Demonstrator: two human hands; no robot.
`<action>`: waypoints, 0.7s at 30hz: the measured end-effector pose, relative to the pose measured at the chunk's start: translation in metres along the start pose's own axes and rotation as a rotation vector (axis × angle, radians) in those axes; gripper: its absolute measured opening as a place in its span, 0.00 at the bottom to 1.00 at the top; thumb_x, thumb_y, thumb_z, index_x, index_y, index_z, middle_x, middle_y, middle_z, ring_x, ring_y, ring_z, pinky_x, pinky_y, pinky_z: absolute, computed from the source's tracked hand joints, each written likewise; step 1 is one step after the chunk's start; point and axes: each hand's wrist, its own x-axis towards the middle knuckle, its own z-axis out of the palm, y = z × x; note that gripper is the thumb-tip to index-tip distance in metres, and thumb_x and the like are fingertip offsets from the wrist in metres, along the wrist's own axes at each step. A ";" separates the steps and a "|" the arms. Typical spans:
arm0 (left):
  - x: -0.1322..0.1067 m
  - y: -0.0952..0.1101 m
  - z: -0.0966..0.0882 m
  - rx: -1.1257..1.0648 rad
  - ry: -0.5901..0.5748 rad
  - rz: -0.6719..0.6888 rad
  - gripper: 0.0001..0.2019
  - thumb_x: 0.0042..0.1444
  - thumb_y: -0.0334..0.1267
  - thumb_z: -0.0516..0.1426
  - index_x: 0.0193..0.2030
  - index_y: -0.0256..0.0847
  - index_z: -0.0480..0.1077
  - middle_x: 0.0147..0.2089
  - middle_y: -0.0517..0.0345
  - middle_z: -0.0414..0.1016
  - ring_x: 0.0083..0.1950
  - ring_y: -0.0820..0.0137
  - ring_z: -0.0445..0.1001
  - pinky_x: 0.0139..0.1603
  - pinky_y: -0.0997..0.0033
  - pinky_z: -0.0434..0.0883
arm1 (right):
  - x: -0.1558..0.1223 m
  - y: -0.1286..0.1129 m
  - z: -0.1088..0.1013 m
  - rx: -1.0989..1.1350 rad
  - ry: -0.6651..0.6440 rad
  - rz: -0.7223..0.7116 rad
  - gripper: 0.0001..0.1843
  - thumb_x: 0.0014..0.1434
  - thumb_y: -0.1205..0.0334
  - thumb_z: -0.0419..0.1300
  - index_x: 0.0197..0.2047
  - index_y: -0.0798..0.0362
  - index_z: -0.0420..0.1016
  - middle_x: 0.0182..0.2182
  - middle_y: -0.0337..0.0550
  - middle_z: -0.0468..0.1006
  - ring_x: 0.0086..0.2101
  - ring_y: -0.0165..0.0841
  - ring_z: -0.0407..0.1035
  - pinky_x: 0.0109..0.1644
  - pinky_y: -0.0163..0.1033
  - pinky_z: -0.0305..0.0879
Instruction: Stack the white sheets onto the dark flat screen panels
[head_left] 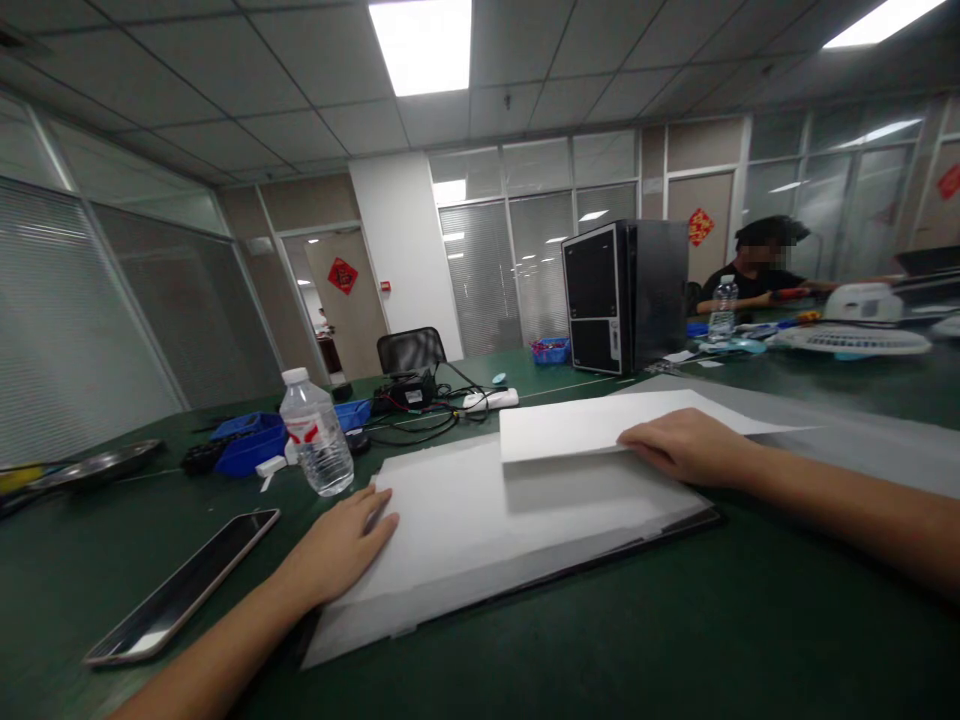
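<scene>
My right hand (679,447) pinches the near edge of a white sheet of paper (570,425), lifted and tilted above the table. Beneath it lies a flat stack of white paper (465,520) on a clear, dark-edged folder or sheet (390,622). On the left edge of that stack rests my left hand (337,545), fingers spread and holding nothing. Close to the left hand, a water bottle (319,440) stands upright with its white cap on. A smartphone (184,590) lies face up to the left of my left forearm.
Blue bins (255,447) and a metal pan (97,465) sit at the left. Cables and a black adapter (409,392) lie farther back. A computer tower (626,295) stands behind the paper. Across the table at right, a person (757,270) sits near a white fan (855,325).
</scene>
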 end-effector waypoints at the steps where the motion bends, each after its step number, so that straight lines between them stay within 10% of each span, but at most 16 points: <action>1: 0.000 0.000 0.000 0.000 -0.003 0.000 0.34 0.67 0.57 0.45 0.69 0.36 0.66 0.73 0.43 0.63 0.73 0.54 0.62 0.74 0.53 0.57 | 0.000 -0.005 -0.001 0.014 0.022 -0.116 0.19 0.74 0.56 0.45 0.53 0.47 0.77 0.41 0.42 0.83 0.36 0.37 0.77 0.41 0.41 0.66; 8: -0.001 0.002 -0.003 -0.007 -0.006 -0.012 0.34 0.66 0.58 0.46 0.69 0.36 0.67 0.73 0.45 0.63 0.73 0.53 0.62 0.74 0.52 0.58 | 0.002 -0.017 -0.009 0.102 0.004 -0.317 0.16 0.74 0.55 0.48 0.49 0.49 0.77 0.37 0.43 0.82 0.34 0.33 0.75 0.38 0.39 0.64; 15: -0.004 0.010 -0.011 0.006 -0.048 -0.028 0.35 0.66 0.57 0.44 0.70 0.35 0.65 0.74 0.43 0.61 0.74 0.53 0.62 0.74 0.52 0.58 | -0.001 0.017 0.011 -0.008 -0.099 0.362 0.29 0.71 0.43 0.45 0.61 0.52 0.73 0.54 0.53 0.77 0.49 0.49 0.73 0.52 0.53 0.67; 21: -0.001 0.002 -0.004 -0.022 -0.033 -0.013 0.35 0.66 0.58 0.45 0.70 0.36 0.65 0.74 0.44 0.61 0.74 0.54 0.60 0.74 0.51 0.56 | -0.013 0.040 0.029 0.044 -0.248 0.504 0.32 0.68 0.41 0.45 0.53 0.56 0.79 0.50 0.57 0.79 0.47 0.52 0.74 0.48 0.55 0.69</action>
